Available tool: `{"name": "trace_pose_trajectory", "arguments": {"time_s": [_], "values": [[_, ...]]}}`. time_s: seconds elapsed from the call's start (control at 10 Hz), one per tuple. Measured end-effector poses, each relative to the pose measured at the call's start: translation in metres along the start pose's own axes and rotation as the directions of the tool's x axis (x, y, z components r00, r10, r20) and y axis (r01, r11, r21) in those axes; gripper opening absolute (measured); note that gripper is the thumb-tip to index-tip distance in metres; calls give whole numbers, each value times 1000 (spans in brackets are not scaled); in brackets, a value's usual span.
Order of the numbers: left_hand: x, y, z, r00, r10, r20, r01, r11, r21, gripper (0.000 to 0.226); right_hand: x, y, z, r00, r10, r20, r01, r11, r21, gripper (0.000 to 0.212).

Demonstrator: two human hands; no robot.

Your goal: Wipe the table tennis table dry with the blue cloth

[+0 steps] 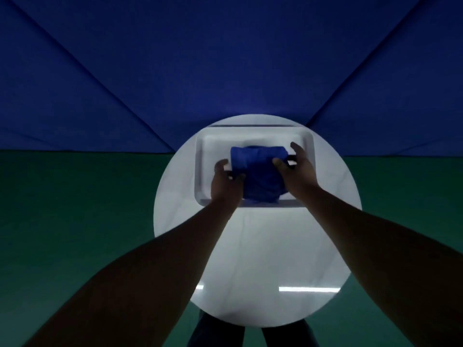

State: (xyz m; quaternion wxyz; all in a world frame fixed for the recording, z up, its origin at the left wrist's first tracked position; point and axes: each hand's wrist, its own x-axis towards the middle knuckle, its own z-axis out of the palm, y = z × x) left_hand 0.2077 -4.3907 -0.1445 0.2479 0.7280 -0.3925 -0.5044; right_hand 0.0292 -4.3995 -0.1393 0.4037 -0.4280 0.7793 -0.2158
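- A deep blue surface [225,58], crossed by dark diagonal lines, fills the upper half of the view; what it is cannot be told.
- A green floor [75,196] spreads below it on both sides.
- A round white tabletop [258,259] sits in the middle, with bright glints near its close edge.
- A white rectangular tray [200,171] lies on the far part of the tabletop.
- The blue cloth [258,171] lies bunched in the tray, reaching its near rim.
- The left hand [226,181] grips the cloth's left edge with curled fingers.
- The right hand [295,166] pinches the right edge, thumb on top.
- The two hands are apart, with the cloth between them.
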Motion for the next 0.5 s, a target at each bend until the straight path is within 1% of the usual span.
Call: {"name": "trace_pose_trajectory", "arguments": {"time_s": [0.1,0.2,0.3,0.4,0.5], "values": [[15,-22,1,943,328,46,-301,787,539,51,0,23,15,984,-175,-25,155,919,-363,56],[18,-34,8,815,339,471,-579,426,695,48,-3,43,34,932,-245,267,348,811,-471,44],[23,-37,12,828,104,551,-549,354,757,52,-3,54,42,886,-196,421,430,687,-586,49],[20,-26,10,840,95,534,-524,399,753,56,-9,43,31,888,-271,372,447,701,-556,50],[6,-9,2,845,160,510,-527,407,746,60,-18,27,8,867,-324,379,492,679,-545,56]]}}
